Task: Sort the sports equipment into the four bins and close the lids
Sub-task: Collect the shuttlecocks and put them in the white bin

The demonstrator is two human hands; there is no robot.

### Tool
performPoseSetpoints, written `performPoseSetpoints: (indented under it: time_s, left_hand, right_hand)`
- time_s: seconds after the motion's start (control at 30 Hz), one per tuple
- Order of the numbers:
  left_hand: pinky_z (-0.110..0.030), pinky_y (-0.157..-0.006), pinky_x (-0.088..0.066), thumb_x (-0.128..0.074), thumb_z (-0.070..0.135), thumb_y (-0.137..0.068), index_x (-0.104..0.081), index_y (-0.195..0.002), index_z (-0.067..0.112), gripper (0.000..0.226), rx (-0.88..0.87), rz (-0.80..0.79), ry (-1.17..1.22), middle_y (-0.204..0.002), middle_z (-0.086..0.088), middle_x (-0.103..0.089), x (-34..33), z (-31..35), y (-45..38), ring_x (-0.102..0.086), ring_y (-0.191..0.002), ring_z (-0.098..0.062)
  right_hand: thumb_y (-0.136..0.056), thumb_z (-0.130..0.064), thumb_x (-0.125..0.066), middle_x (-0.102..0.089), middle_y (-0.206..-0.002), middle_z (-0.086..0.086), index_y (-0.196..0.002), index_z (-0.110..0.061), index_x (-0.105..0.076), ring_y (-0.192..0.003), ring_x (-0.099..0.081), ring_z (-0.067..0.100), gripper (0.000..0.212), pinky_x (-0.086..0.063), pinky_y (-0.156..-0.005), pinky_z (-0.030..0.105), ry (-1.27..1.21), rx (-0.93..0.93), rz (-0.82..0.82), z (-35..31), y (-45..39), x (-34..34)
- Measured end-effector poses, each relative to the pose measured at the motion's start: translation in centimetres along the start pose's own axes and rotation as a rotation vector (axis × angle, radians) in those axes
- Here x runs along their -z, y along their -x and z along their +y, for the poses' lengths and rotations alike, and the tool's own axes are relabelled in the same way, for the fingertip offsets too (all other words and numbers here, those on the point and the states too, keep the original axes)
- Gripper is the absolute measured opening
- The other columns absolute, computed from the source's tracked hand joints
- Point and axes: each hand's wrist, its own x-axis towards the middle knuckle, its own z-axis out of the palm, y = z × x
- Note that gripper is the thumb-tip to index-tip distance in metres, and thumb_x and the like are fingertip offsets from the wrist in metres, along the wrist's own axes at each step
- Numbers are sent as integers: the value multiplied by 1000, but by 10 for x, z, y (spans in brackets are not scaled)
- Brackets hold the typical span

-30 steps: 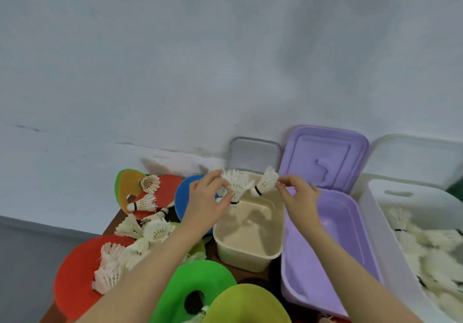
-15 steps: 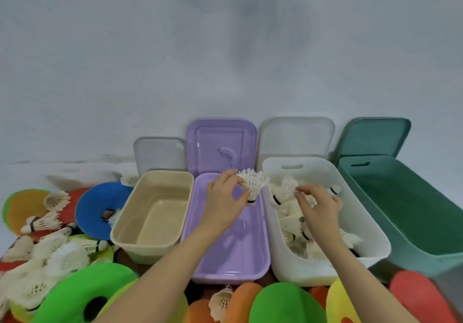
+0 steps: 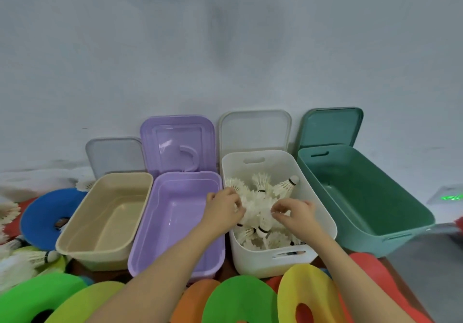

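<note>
Over the white bin (image 3: 318, 197), both hands reach in among the shuttlecocks (image 3: 263, 187) heaped inside. The left hand (image 3: 224, 207) has its fingers curled at the bin's left rim, against the white feathers; whether it grips a shuttlecock cannot be told, since the feathers blur together. The right hand (image 3: 295, 213) hangs with fingertips bent down onto the pile, its hold equally unclear. Left of the white bin sits the purple bin (image 3: 150, 225), then the beige bin (image 3: 75, 222); right of it, the green bin (image 3: 413, 212). All four lids lean open behind them. More shuttlecocks (image 3: 30, 257) lie far left of the white bin, cut off by the frame edge. Coloured discs (image 3: 240, 297) crowd in front of it, partly hidden by the forearms.
</note>
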Motion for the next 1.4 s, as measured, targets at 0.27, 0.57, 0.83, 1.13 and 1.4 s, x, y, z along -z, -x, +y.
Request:
performPoseSetpoints:
  time_s: [0.27,0.57,0.83,1.13,1.4]
  left_hand:
    - [-29,-100,-12,-44,34,-95,-42,-135,23,42,-47,103,-121,-145,6,-36,21,-14,14,-29,-133,-13]
    - [-32,-102,-17,-41,33,-93,-45,-137,22,45,-6,170,-200,-143,2,-42,89,-95,52,-36,-132,-17]
    - [-32,-99,-20,-44,32,-94,-45,-135,23,43,134,184,-257,-139,5,-46,156,-210,111,-41,-125,-16]
    - [-35,-104,-17,-42,33,-96,-46,-133,25,38,322,118,-273,-139,7,-43,198,-337,176,-33,-130,-15]
    - [-43,-106,-20,-42,48,-93,-34,-142,24,55,544,46,-280,-147,3,-35,209,-411,228,-32,-134,-20]
  right_hand:
    - [-91,-32,-55,-60,-112,-16,-114,-32,-61,-112,-49,7,24,-16,-88,27,32,74,146,-14,-4,-17]
    - [-90,-24,-52,-62,-105,-8,-111,-23,-63,-102,-55,15,24,-28,-85,31,-35,223,89,-99,-23,-66]
    - [-87,-17,-57,-67,-103,-1,-106,-15,-67,-97,-60,21,21,-46,-87,44,-125,336,-16,-214,-45,-138]
    - [-81,-31,-51,-67,-93,-8,-100,-21,-67,-87,-60,11,27,-46,-83,40,-136,458,-150,-339,-55,-230]
    - [-93,-35,-52,-61,-111,-9,-116,-24,-60,-106,-51,10,27,-23,-93,32,-16,532,-347,-411,-28,-298]
